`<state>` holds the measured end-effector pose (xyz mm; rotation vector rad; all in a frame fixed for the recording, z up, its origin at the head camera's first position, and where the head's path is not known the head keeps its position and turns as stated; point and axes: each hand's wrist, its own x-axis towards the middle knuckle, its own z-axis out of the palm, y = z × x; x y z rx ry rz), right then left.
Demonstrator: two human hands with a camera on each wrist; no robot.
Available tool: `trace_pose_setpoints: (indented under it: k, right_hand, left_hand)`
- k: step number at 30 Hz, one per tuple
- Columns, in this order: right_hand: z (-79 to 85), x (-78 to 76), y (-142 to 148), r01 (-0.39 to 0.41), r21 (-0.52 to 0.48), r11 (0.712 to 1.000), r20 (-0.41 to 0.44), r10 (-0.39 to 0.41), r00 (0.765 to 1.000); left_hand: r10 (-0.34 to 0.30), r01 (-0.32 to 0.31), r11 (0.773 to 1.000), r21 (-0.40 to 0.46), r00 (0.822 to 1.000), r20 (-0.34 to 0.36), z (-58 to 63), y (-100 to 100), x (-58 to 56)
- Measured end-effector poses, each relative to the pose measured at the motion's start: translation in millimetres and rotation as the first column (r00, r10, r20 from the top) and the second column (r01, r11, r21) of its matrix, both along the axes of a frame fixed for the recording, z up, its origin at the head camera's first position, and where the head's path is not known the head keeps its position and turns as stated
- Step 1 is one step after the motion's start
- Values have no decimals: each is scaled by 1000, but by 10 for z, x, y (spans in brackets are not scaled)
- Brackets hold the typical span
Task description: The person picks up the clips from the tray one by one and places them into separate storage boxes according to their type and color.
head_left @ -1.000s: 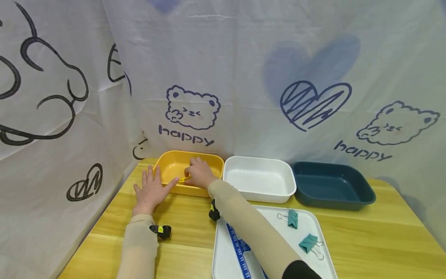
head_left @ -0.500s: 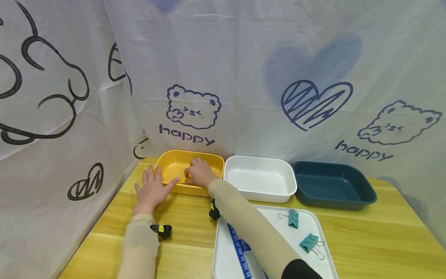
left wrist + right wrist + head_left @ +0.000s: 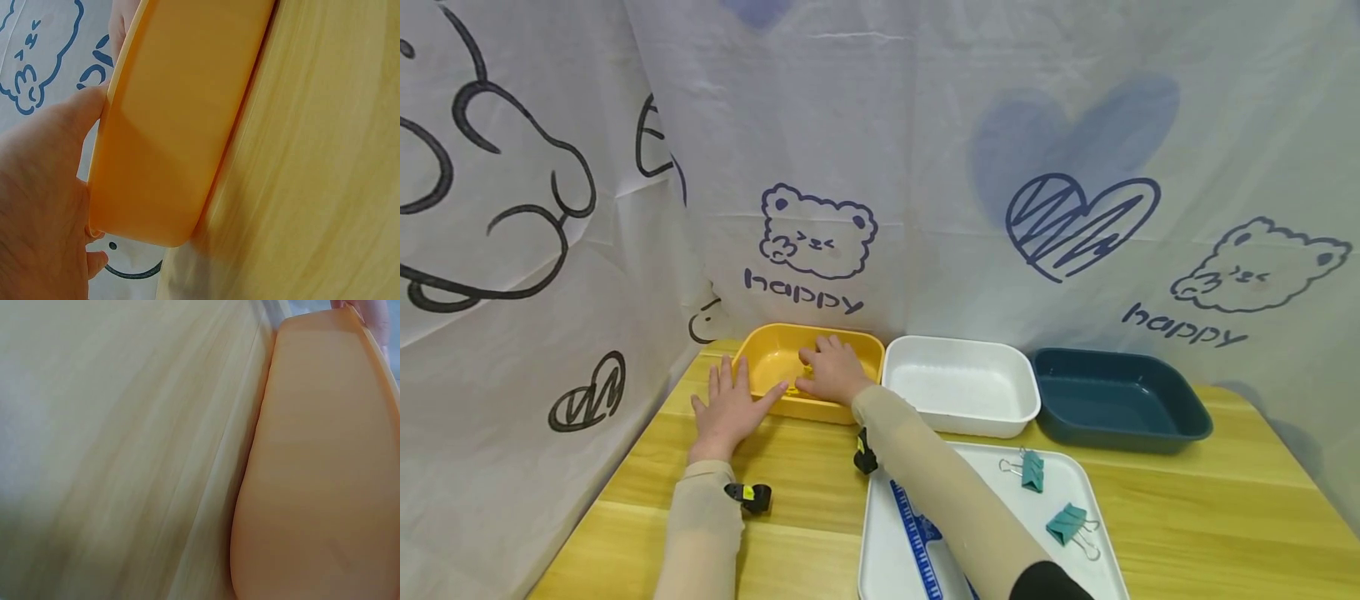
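My left hand [image 3: 730, 412] lies spread over the front left corner of a yellow tray [image 3: 820, 408], its thumb on the front rim. In the left wrist view, the left hand [image 3: 44, 162] touches that rim above the tray's outer wall [image 3: 175, 125]. My right hand [image 3: 835, 371] reaches inside the tray, its thumb and forefinger apart. A small bright yellow thing [image 3: 792, 390] lies by its fingertips, largely hidden; I cannot tell its kind. In the right wrist view, the tray's orange-looking wall [image 3: 312, 456] fills the right side.
A white tray [image 3: 958, 425] and a dark blue tray [image 3: 1120, 435] stand in line to the right. Nearer, a flat white tray [image 3: 1000, 467] bears two teal binder clips [image 3: 1032, 471] and a blue-marked item [image 3: 917, 533] partly under the right arm. A printed cloth hangs behind.
The right hand's thumb and forefinger have parted from their pinch at the small yellow thing, and the hand has shifted slightly. The left hand keeps its place on the rim.
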<state>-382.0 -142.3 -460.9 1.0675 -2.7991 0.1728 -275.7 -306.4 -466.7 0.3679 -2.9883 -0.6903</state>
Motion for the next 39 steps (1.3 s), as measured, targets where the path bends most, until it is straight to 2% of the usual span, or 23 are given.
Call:
trace_pose_setpoints:
  k: [13, 21, 32, 39]
  right_hand:
    - [68, 50, 118, 6, 3, 1000, -7, -6, 1000]
    - [102, 113, 218, -13, 15, 1000, -16, 14, 1000]
    - [112, 163, 390, -48, 42, 998, -77, 52, 996]
    - [199, 240, 536, -46, 70, 996, -66, 51, 997]
  left_hand:
    - [-1, 1, 1000, 17, 1000, -1, 26, 14, 3]
    - [-4, 4, 1000, 0, 1000, -6, -7, -9, -5]
    - [-9, 9, 1000, 19, 1000, -8, -2, -7, 19]
    - [-13, 13, 1000, 26, 1000, -6, 8, 16, 19]
